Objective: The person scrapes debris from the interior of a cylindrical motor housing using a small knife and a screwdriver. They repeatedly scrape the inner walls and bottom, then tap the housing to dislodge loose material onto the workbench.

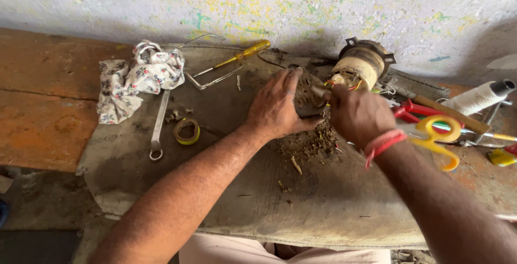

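Left hand (277, 108): its grip is wrapped over a dark, grimy round motor part (308, 94), fingers curled across the top, pressing it down on the bench.
Right hand (358, 114): fingers pressed together in a pinch at the near end of that part, just where coloured wires (353, 85) come out; what the fingertips hold is too small for me to tell. A red thread band (383, 143) sits on the wrist.
Motor part: between the two hands, resting on a worn grey mat (323, 199) over the bench.
Below the grip: a heap of brown crumbs and scrapings (309, 143) on the mat.
Beyond the right hand: a cream-wound coil with a metal bracket (362, 65), joined to the wires.
Right of the right hand: red-handled pliers (417, 109), yellow-handled scissors (439, 135), a white thread spool (476, 97).
Left of the left hand: a yellow tape roll (186, 131), a spanner (159, 127), a floral cloth (137, 78), a yellow-handled screwdriver (237, 58).
Step in hand: to my eye, picking old material out of the part.
Next move calls for: I'd judge a steady hold from the left and a fine, careful pull clear of the wires.
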